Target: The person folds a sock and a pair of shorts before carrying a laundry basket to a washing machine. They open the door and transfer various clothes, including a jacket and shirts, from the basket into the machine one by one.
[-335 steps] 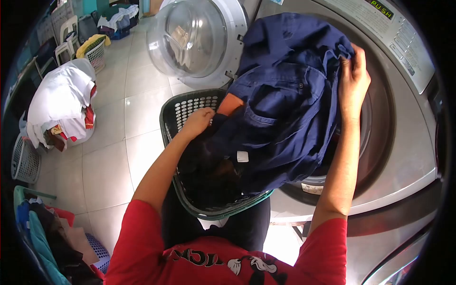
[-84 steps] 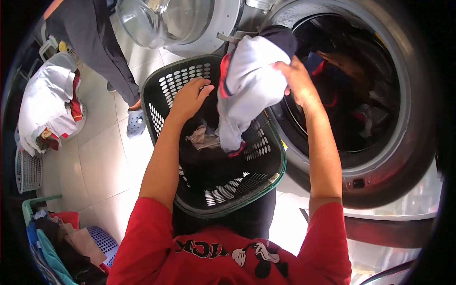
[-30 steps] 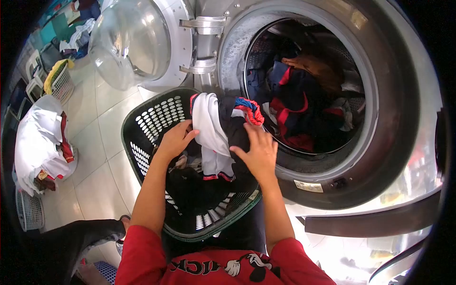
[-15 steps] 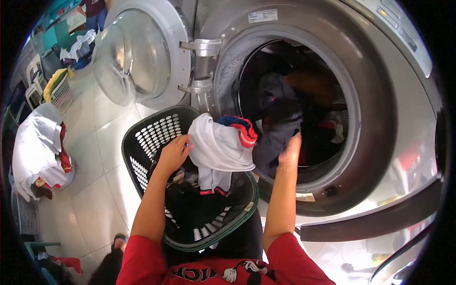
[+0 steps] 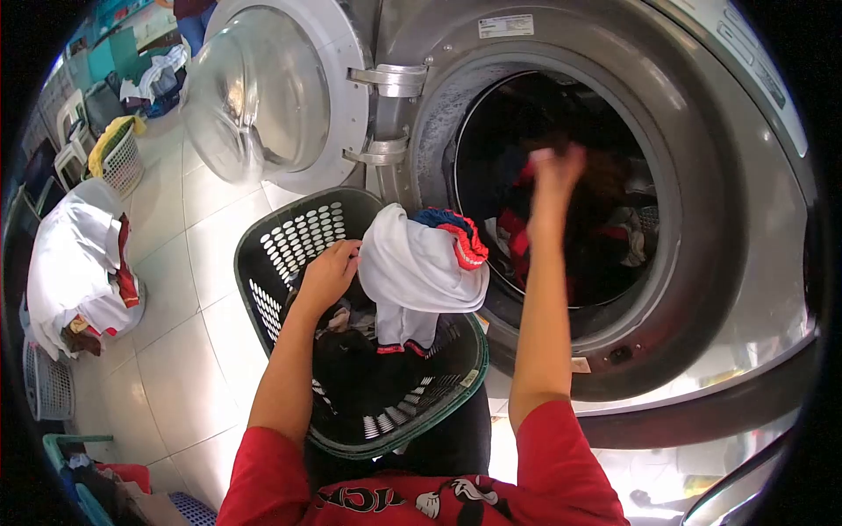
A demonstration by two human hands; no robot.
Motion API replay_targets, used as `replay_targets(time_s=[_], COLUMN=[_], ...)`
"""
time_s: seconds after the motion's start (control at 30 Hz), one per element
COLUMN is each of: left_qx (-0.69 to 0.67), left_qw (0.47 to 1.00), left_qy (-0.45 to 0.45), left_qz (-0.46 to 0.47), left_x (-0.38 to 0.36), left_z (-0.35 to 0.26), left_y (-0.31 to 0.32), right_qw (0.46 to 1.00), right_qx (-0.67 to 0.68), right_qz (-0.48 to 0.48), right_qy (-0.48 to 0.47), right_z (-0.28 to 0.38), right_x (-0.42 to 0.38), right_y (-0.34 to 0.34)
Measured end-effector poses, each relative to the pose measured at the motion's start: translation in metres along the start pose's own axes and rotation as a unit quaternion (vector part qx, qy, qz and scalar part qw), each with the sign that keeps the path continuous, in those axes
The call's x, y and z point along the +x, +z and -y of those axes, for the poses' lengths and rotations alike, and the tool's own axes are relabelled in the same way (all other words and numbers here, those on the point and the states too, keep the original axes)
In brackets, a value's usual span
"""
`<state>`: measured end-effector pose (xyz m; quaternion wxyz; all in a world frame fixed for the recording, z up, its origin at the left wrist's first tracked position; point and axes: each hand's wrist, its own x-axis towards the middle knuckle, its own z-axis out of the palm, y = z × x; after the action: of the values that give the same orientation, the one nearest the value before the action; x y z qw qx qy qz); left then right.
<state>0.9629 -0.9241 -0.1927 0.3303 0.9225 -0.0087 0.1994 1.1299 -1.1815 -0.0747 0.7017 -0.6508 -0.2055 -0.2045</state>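
Observation:
A dark green laundry basket (image 5: 399, 438) full of clothes rests against my lap, close to the washer opening. A white garment (image 5: 408, 263) with red and navy trim hangs over its washer-side edge, beside a navy-and-red piece (image 5: 465, 237). My left hand (image 5: 331, 273) is above the basket, fingers closed at the white garment's left edge. Deep inside the open drum (image 5: 605, 263), my right hand (image 5: 559, 171) is blurred by motion. Dark, red and brown clothes lie around it, and I cannot tell whether it holds any of them.
The round glass door (image 5: 263, 105) stands swung open to the left. On the tiled floor (image 5: 167, 324) are a heap of white laundry (image 5: 74, 263), a white basket (image 5: 123, 167) with yellow cloth and more clothes at lower left. A person (image 5: 195, 26) stands at the back.
The dark grey garment by my right hand at the drum mouth is no longer there. My right hand has moved up and deeper into the drum. My left hand stays by the white garment.

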Motion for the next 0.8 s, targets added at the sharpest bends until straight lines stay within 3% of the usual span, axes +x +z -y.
replay_targets(time_s=[0.07,0.1,0.13,0.17,0.23,0.37,0.43,0.5,0.57,0.7,0.8], left_qx=[0.026,0.027,0.029,0.039,0.050,0.053,0.055,0.064,0.056,0.053,0.046], left_qw=[1.000,1.000,1.000,0.999,0.998,0.993,0.989,0.984,0.982,0.986,0.987], left_qy=[0.011,0.012,0.002,0.013,0.014,-0.012,-0.027,-0.022,-0.032,-0.053,-0.066], left_qz=[-0.003,-0.011,-0.006,-0.021,-0.036,-0.106,-0.134,-0.168,-0.176,-0.147,-0.138], left_x=[0.001,0.001,0.001,0.002,-0.003,0.001,-0.001,0.000,0.000,-0.001,0.001], left_z=[0.002,0.003,0.006,0.010,0.017,0.025,0.025,0.030,0.028,0.027,0.024], left_y=[0.002,0.003,0.005,0.006,0.007,0.000,-0.008,-0.011,-0.015,-0.013,-0.013], right_qw=[0.951,0.877,0.761,0.760,0.747,0.749,0.827,0.930,0.965,0.959,0.928], right_qx=[-0.194,-0.374,-0.536,-0.529,-0.573,-0.548,-0.462,-0.229,-0.004,0.138,-0.003], right_qz=[0.223,0.299,0.366,0.377,0.323,0.344,0.280,0.172,0.044,-0.211,-0.369], right_qy=[-0.085,-0.049,-0.012,-0.005,-0.101,-0.140,0.157,0.231,0.260,0.128,-0.061], right_z=[-0.027,-0.018,-0.009,-0.018,-0.045,-0.050,-0.006,-0.041,-0.057,-0.024,0.001], right_x=[-0.041,-0.075,-0.101,-0.108,-0.119,-0.105,-0.078,-0.043,-0.003,0.114,0.119], right_y=[0.032,0.048,0.057,0.061,0.068,0.065,0.056,0.013,-0.025,-0.095,-0.078])
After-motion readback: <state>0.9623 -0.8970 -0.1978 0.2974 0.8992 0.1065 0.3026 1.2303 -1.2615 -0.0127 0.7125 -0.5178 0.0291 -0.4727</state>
